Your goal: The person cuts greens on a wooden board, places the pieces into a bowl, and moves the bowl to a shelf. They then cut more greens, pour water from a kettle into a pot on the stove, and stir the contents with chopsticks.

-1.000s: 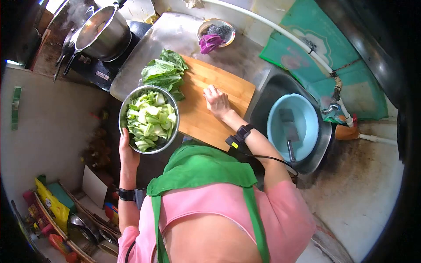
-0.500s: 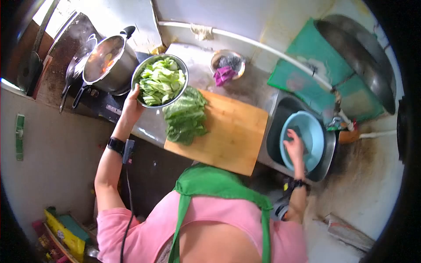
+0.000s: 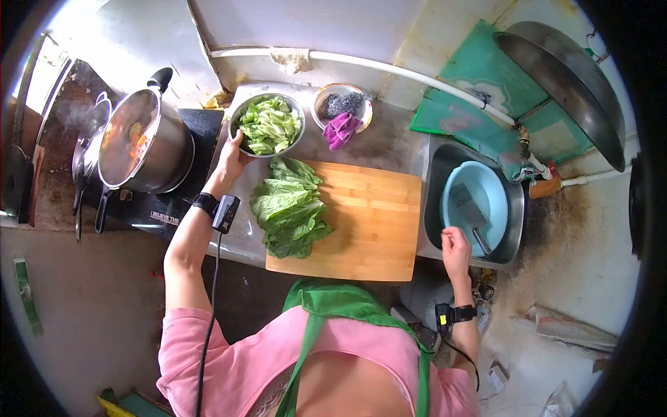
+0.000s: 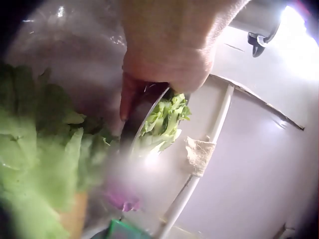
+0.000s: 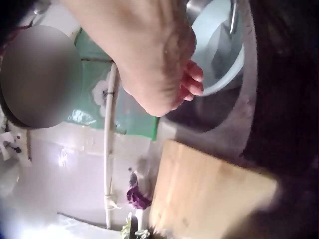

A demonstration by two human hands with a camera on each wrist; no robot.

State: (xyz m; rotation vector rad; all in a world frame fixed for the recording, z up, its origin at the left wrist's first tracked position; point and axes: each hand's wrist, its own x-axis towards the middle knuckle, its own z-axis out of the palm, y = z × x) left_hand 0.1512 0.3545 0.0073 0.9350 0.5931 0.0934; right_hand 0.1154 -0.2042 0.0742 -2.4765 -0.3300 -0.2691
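My left hand (image 3: pixel 231 164) grips the near left rim of a metal bowl (image 3: pixel 301 129) filled with chopped leafy greens (image 3: pixel 268 122). In the left wrist view, fingers wrap over the edge of that bowl, and the greens (image 4: pixel 167 119) show beyond its rim. Just below it, whole green leaves (image 3: pixel 292 208) lie on the left part of a wooden cutting board (image 3: pixel 375 222). My right hand (image 3: pixel 455 251) hangs at the near edge of a blue basin (image 3: pixel 495 181), fingers loosely curled and holding nothing. A cleaver (image 3: pixel 471 213) lies inside the basin.
A steaming pot (image 3: pixel 170 156) with food stands on the stove at left. Behind the board sits a small bowl (image 3: pixel 366 119) with a scouring pad and a purple cloth (image 3: pixel 342 131). The basin rests in a metal sink (image 3: pixel 513 233); a wok (image 3: pixel 556 83) hangs above.
My left hand has carried the bowl of greens forward, from beside the board to the counter behind the leaves. The right hand moved from the board over the basin, then back to its near edge.
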